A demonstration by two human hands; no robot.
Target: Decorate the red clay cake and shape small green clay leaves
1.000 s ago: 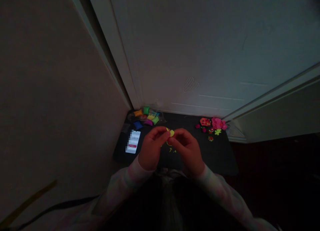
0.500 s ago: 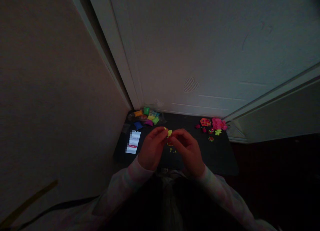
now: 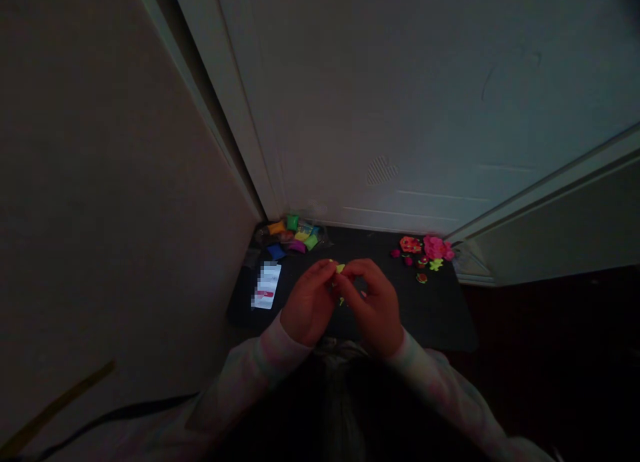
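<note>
A dark bench stands against a pale panel bearing a ribbed heart, in dim light. Over the bench's middle, the left hand and right hand pinch a yellow piece, each grip closed on it. Packets lie far left, a pink flower far right. The lit phone, left, shows writing too blurred to read.

V. dim pic, lower rt. side nearly black. Phone screen glows, pt. pixelated. Fine detail seems soft.
</note>
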